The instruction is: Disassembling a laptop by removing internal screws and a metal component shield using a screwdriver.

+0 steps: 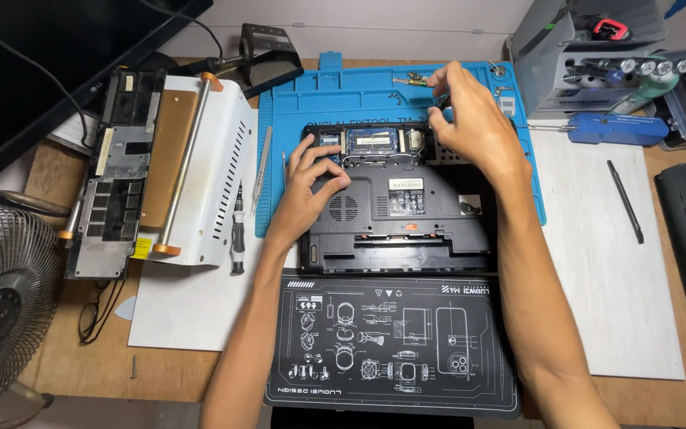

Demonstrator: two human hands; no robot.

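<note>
Head view shows your right hand (474, 119) covering the far right corner of the upturned black laptop (398, 210), fingertips pinched on something too small to make out. Your left hand (307, 191) rests on the laptop's base, fingers spread. Its open bay holds two green memory boards (359, 141). Everything sits on one blue repair mat (343, 99).
</note>
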